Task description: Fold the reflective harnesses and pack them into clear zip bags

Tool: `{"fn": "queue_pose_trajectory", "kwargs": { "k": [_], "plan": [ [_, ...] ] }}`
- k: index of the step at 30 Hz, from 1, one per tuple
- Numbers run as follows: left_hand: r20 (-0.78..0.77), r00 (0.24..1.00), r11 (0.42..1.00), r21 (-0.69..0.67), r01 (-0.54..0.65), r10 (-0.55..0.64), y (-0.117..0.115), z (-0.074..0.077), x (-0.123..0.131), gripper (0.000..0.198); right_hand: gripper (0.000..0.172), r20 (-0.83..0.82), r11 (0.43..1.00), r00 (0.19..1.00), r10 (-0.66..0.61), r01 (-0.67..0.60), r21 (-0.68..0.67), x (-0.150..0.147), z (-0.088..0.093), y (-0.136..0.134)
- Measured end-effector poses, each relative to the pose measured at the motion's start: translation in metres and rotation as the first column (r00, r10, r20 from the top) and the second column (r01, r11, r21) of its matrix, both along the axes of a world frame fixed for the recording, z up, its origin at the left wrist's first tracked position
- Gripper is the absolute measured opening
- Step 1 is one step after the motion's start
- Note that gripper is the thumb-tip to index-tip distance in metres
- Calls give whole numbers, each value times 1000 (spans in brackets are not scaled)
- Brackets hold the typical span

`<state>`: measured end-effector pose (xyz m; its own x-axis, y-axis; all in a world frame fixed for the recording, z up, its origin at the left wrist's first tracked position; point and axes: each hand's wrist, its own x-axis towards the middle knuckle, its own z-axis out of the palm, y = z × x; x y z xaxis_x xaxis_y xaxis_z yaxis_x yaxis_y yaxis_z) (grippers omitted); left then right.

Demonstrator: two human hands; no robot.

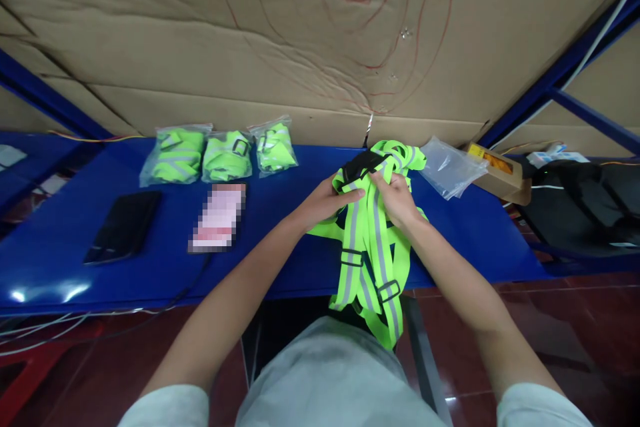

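A neon green reflective harness (375, 227) with grey stripes and black buckles is bunched between my two hands over the front part of the blue table. My left hand (327, 203) grips its left side, thumb lying across the straps beside a black patch. On the other side my right hand (395, 197) pinches the straps just below that patch. Several strap loops hang down past the table's front edge toward my lap. Part of the bundle rests on the tabletop behind my hands.
Three bagged green harnesses (227, 157) lie at the back left. Nearer are a black flat case (123, 227) and a phone (219, 218) with a blurred screen. Clear plastic bags (453, 167) and an open cardboard box (500, 173) lie right, by a black bag (585, 207).
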<state>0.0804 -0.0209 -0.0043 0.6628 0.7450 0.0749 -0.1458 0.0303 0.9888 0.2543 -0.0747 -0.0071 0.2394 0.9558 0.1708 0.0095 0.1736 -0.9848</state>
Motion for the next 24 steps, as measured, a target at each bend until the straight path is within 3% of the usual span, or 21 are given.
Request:
{"fn": "queue_pose_trajectory", "kwargs": {
  "k": [5,8,13,17,20,24],
  "plan": [
    [-13,998,996,-52,-70,70,-4,4,1,59,42,-169,996,983,75,-80,-27,-1,6,0],
    [33,991,989,-64,-131,133,-3,6,1,48,44,-197,974,962,187,-208,-93,5,14,0],
    [126,992,996,-93,-11,22,-6,12,-3,33,34,-244,909,908,340,-384,-161,15,19,0],
    [148,985,981,-161,111,-87,-10,17,-5,27,30,-345,860,833,432,-496,-122,12,19,0],
    [82,989,981,-136,137,-127,-9,13,-2,31,35,-327,877,842,430,-476,-70,6,17,-1],
    [-8,999,995,95,-39,40,-5,-1,5,38,37,-122,963,959,256,-264,-55,6,6,0]
  ]
}}
